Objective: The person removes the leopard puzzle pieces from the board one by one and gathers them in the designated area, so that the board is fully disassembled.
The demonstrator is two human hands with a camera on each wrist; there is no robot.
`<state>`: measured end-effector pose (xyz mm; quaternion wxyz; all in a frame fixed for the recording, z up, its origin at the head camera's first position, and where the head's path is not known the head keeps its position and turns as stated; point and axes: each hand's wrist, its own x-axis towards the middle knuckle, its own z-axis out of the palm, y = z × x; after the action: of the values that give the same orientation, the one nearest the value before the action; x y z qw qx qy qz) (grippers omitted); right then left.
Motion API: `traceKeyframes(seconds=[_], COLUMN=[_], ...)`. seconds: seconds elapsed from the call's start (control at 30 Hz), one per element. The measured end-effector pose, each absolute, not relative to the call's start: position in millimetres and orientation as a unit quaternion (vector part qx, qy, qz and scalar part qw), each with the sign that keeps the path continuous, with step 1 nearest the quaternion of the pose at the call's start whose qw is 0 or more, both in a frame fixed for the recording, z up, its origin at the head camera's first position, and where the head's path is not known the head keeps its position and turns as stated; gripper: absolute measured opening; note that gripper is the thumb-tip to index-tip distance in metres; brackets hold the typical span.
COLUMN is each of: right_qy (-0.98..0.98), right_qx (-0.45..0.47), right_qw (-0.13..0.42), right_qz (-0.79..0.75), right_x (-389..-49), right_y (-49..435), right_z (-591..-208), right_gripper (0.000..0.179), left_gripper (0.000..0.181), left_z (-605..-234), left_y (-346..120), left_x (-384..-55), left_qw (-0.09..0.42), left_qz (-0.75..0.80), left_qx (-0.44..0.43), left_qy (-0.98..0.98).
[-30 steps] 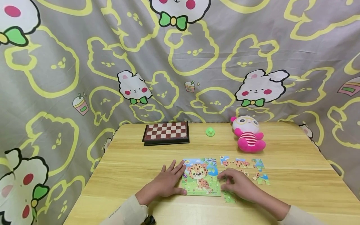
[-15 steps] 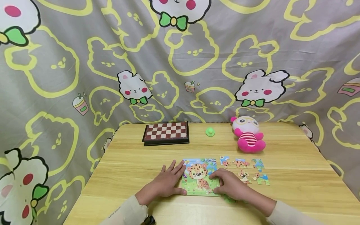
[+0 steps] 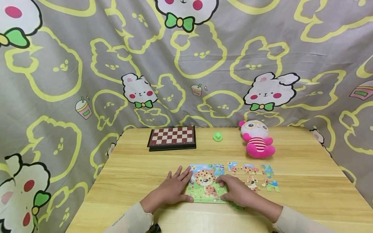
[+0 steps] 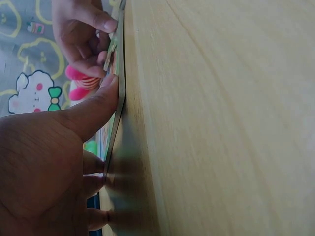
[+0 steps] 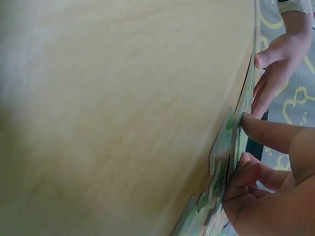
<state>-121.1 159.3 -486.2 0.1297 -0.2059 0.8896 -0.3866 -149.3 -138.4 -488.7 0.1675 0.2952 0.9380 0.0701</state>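
Note:
A leopard jigsaw puzzle (image 3: 201, 198) lies in its flat board on the table. My left hand (image 3: 172, 191) rests along its left edge, fingers spread and straight, thumb at the near left corner. Over the lower right part, my right hand (image 3: 239, 191) pinches a puzzle piece (image 4: 109, 59) between thumb and curled fingers. In the left wrist view that piece stands tilted up from the board; my fingers hide most of it from above. Loose pieces (image 3: 272, 185) lie right of the board, and a green piece (image 3: 237, 206) is partly hidden below my right hand.
At the back of the wooden table (image 3: 134, 168) stand a folded chessboard (image 3: 173, 136), a small green duck toy (image 3: 217, 137) and a pink-and-white plush panda (image 3: 259, 142). A patterned grey curtain (image 3: 180, 106) hangs right behind and beside the table.
My right hand has moved left from beside the puzzle onto its lower right part and now pinches a piece there. The left hand has stayed in place.

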Motion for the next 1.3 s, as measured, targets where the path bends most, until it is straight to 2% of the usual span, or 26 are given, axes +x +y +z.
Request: traceKeyframes(seconds=[0.27, 0.57, 0.97, 1.3], right_qy=[0.892, 0.885, 0.861, 0.857], right_qx=[-0.207, -0.211, -0.214, -0.204], right_qw=[0.117, 0.129, 0.138, 0.132], right_qz=[-0.384, -0.396, -0.44, -0.455], right_x=[-118, -119, -120, -118], right_y=[159, 160, 166, 177], right_z=[-486, -488, -490, -488], right_gripper=[0.052, 0.05, 0.038, 0.035], left_gripper=[0.103, 0.104, 0.104, 0.104], left_z=[-489, -488, -490, -489], left_y=[-138, -138, -139, -138], left_x=[-149, -149, -150, -150], left_qw=[0.168, 0.167, 0.164, 0.167], left_qz=[0.071, 0.07, 0.066, 0.068], left_qx=[0.296, 0.298, 0.3, 0.299], left_qy=[0.937, 0.937, 0.937, 0.937])
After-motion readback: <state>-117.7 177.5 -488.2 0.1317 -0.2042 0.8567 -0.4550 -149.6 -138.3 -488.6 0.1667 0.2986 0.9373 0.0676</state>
